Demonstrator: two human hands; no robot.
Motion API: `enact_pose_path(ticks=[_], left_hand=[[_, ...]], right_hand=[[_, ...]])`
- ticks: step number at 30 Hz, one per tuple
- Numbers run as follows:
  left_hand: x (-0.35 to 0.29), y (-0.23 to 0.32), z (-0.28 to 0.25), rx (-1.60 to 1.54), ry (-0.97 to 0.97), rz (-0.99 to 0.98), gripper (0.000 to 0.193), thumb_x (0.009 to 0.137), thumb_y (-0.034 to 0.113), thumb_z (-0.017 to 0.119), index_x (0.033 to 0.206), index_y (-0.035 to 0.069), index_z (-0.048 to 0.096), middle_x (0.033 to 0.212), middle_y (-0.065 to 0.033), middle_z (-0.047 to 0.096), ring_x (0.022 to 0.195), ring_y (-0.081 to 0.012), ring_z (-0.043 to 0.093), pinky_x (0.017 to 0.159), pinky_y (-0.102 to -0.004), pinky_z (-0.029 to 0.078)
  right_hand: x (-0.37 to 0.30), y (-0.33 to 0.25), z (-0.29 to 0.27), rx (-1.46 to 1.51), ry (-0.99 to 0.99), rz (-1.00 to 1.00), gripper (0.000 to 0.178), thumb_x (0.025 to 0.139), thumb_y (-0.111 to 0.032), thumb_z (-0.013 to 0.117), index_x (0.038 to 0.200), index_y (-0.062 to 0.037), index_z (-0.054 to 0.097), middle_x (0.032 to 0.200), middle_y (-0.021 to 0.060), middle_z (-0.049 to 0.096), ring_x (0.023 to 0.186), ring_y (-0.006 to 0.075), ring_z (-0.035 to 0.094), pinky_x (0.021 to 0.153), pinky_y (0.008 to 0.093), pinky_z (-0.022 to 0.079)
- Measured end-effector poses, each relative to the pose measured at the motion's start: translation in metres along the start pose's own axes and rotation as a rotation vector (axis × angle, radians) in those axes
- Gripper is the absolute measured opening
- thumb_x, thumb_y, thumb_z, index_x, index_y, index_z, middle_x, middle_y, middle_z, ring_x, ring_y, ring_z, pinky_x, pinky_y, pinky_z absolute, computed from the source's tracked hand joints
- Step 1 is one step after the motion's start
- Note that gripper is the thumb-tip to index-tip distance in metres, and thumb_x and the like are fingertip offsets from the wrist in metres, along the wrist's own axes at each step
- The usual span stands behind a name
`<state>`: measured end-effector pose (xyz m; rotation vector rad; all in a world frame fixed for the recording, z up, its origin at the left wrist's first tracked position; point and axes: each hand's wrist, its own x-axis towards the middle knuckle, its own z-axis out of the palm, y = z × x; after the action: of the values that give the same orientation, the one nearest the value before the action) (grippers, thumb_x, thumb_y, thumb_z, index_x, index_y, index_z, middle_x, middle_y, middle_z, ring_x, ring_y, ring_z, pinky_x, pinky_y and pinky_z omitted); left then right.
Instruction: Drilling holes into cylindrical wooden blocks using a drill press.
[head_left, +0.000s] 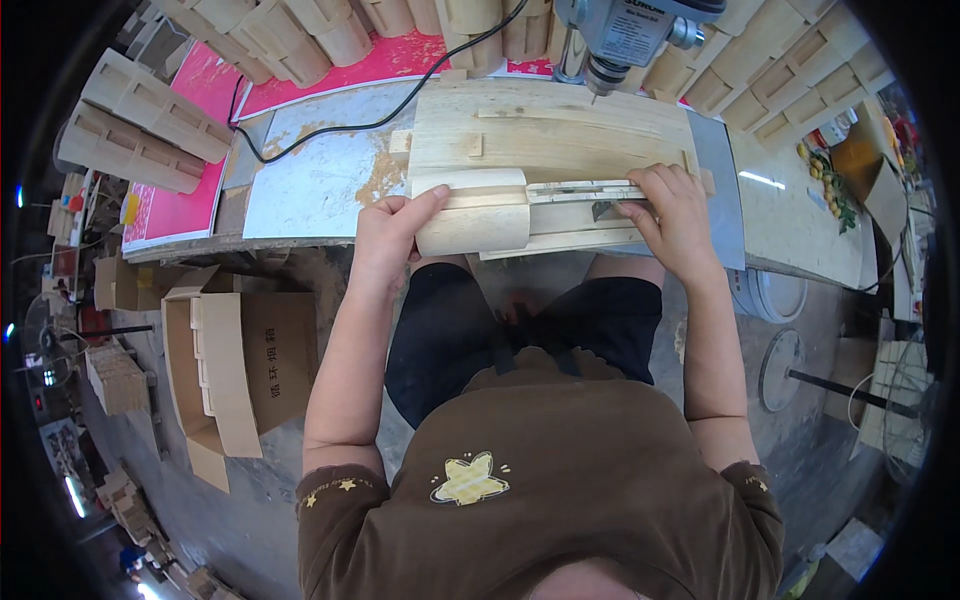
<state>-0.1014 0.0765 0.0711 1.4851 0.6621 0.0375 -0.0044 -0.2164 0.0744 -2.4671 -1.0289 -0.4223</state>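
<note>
A pale wooden piece with a broad, rounded left section and an open channel toward the right is held level over the bench's near edge. My left hand is closed around its left end, thumb on top. At the other end my right hand is closed on a narrow, light strip with dark marks, which lies along the channel. A small dark piece shows by my right thumb; its kind cannot be made out. Beyond both hands lies a flat wooden board.
A bench drill stands at the back, its bit above the board. A black cable curves across the bench. Rounded wooden pieces stand stacked at back left and right. An open cardboard box sits on the floor at left.
</note>
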Motion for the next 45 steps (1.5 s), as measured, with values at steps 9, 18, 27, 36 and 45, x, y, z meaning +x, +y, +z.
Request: enact_pose_path(ticks=[9, 18, 27, 36, 45], left_hand=[[0.01, -0.013, 0.023, -0.11, -0.162, 0.025, 0.04, 0.074, 0.035, 0.075, 0.084, -0.001, 0.061, 0.069, -0.0031, 0.058, 0.058, -0.0062, 0.05, 0.052, -0.0197, 0.039], [0.007, -0.056, 0.05, -0.144, -0.154, 0.541, 0.057, 0.069, 0.005, 0.078, 0.116, -0.004, 0.049, 0.113, -0.011, 0.053, 0.105, -0.0173, 0.053, 0.09, -0.03, 0.046], [0.002, -0.055, 0.08, 0.315, -0.112, 0.807, 0.068, 0.061, 0.011, 0.081, 0.121, -0.001, 0.052, 0.117, -0.0137, 0.05, 0.106, -0.0272, 0.05, 0.091, -0.0355, 0.043], [0.038, -0.065, 0.084, 0.782, 0.124, 1.002, 0.064, 0.056, 0.024, 0.081, 0.116, 0.011, 0.058, 0.095, -0.0045, 0.057, 0.094, -0.0261, 0.048, 0.087, -0.0415, 0.03], [0.089, -0.041, 0.095, 0.829, 0.004, 0.986, 0.064, 0.058, 0.029, 0.079, 0.117, 0.014, 0.059, 0.088, -0.0019, 0.058, 0.092, -0.0233, 0.049, 0.085, -0.0413, 0.029]], right_hand=[[0.0, -0.001, -0.001, -0.065, 0.01, 0.029, 0.031, 0.07, -0.017, 0.069, 0.098, -0.0089, 0.059, 0.087, 0.006, 0.058, 0.087, 0.0264, 0.053, 0.077, 0.0373, 0.039], [0.002, 0.017, 0.001, -0.129, 0.037, 0.059, 0.038, 0.066, -0.015, 0.071, 0.101, -0.0091, 0.058, 0.088, 0.0058, 0.058, 0.088, 0.0263, 0.054, 0.077, 0.0387, 0.04], [0.009, 0.021, 0.009, -0.096, 0.064, 0.015, 0.05, 0.061, -0.011, 0.073, 0.108, -0.0094, 0.059, 0.089, 0.0066, 0.058, 0.086, 0.0271, 0.054, 0.076, 0.0389, 0.041], [0.012, 0.027, 0.009, -0.115, 0.077, 0.066, 0.056, 0.059, -0.01, 0.074, 0.113, -0.009, 0.058, 0.089, 0.0082, 0.059, 0.086, 0.0284, 0.055, 0.078, 0.0401, 0.042], [0.048, 0.052, 0.016, -0.11, 0.004, 0.209, 0.069, 0.063, -0.008, 0.075, 0.126, -0.0118, 0.049, 0.096, 0.0093, 0.062, 0.091, 0.0307, 0.056, 0.085, 0.04, 0.043]])
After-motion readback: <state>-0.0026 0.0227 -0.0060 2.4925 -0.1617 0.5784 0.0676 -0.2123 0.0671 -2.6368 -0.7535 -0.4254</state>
